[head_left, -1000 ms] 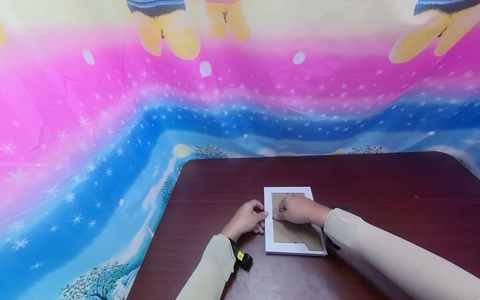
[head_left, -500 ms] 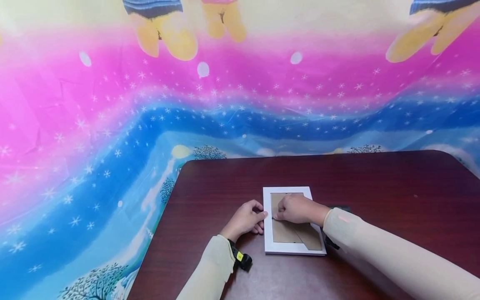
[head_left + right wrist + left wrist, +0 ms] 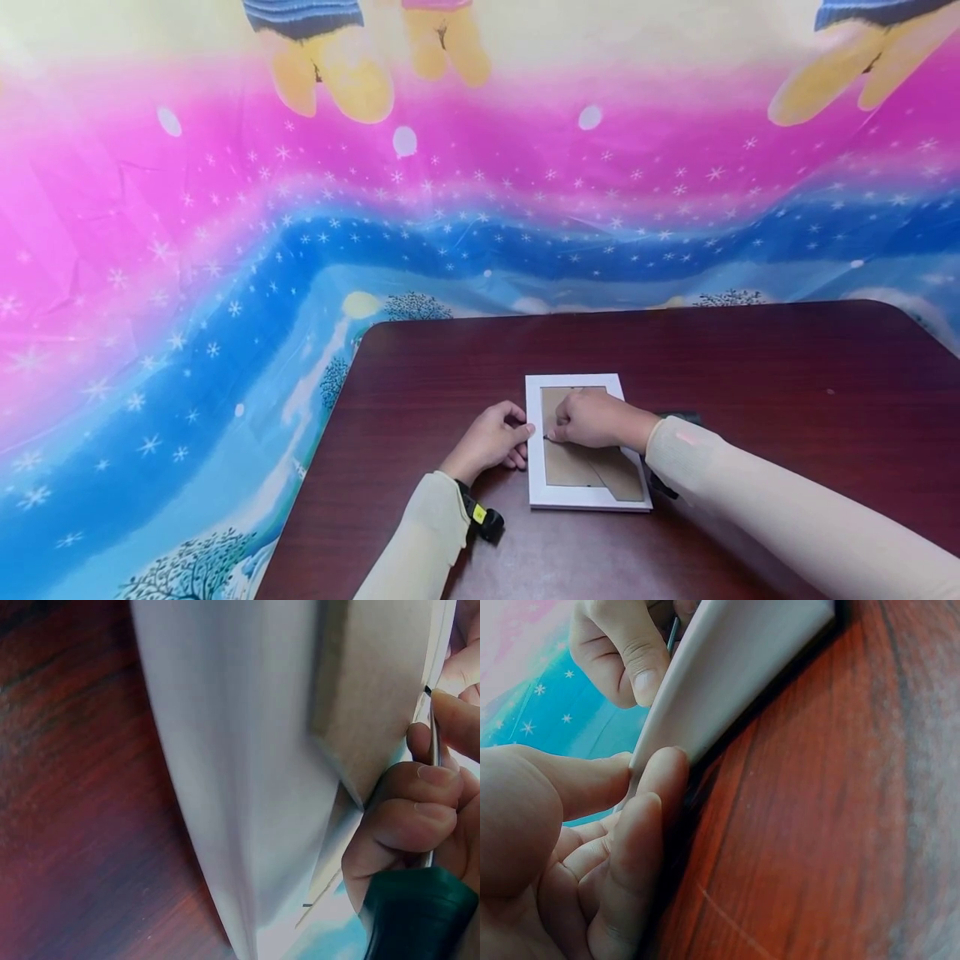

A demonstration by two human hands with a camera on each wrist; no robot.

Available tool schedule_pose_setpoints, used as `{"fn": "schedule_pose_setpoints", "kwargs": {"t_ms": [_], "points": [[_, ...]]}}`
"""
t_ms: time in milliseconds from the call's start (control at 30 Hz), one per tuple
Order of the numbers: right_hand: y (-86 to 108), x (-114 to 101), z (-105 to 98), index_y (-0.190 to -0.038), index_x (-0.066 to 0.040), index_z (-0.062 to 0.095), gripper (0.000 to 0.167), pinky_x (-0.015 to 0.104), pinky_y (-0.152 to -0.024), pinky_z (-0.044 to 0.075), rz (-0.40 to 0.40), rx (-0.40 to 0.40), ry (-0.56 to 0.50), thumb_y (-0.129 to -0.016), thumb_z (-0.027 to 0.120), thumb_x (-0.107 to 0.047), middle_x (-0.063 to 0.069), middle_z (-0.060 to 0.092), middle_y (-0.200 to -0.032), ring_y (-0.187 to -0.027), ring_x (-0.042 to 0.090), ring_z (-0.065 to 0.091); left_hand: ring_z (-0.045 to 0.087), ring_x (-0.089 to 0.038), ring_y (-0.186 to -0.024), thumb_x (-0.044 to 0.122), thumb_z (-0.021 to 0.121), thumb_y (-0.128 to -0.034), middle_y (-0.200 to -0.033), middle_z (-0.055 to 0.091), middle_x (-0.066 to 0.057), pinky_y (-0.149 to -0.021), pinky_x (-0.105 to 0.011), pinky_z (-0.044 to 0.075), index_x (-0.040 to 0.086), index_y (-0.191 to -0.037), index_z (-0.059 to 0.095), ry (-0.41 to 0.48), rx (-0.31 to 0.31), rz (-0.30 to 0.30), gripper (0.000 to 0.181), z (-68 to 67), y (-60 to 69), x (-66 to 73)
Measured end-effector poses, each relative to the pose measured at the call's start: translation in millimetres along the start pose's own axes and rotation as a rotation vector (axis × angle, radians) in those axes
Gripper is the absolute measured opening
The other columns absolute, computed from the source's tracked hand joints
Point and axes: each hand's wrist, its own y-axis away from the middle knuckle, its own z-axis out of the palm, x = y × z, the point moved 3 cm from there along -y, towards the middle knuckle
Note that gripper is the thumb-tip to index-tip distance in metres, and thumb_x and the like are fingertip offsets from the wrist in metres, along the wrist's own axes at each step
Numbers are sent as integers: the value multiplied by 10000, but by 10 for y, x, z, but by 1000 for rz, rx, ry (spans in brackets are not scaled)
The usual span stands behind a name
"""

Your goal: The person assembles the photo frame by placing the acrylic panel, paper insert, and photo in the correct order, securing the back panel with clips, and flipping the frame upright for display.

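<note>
A white picture frame (image 3: 535, 471) lies back side up on the table, its brown backing board (image 3: 566, 471) showing. My left hand (image 3: 491, 437) pinches the frame's left edge; in the left wrist view its thumb and a finger press that white edge (image 3: 727, 667). Over the backing is my right hand (image 3: 592, 419), fingers curled round a screwdriver (image 3: 420, 907) with a dark green handle and thin metal shaft. The shaft's far end lies by a small black tab (image 3: 427, 691) at the backing's left edge. Fingers partly cover the shaft.
The dark red-brown table (image 3: 787, 400) has rounded far corners. Behind it hangs a pink and blue cloth (image 3: 480, 192) with snowflakes. A black wrist camera (image 3: 489, 523) sits close to the table by the left sleeve. Another small black tab (image 3: 307, 905) shows in the right wrist view.
Both hands and the picture frame keep nearly the same places. Only the head view has shifted very slightly.
</note>
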Motion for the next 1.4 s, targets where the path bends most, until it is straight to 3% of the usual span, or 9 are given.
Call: {"fn": "schedule_pose_setpoints", "kwargs": {"t_ms": [767,1400], "points": [[10,4,10,-558,-194,490,414,271,-500,354,-33,19,-2,-888,697,-334,-102,377,-498,-509,79,405,594,-173,-456,126,638,-955,-621,626,-131,-419,-289,509,15,-1044,542,31,7,13,172,22,16,10],[16,54,5,-551,-189,480,435,267,-499,347,-32,43,-41,-889,703,-349,-94,367,-501,-498,77,395,617,-178,-473,164,632,-964,-634,635,-106,-447,-310,528,38,-1067,548,4,-8,12,183,2,-10,9]]}}
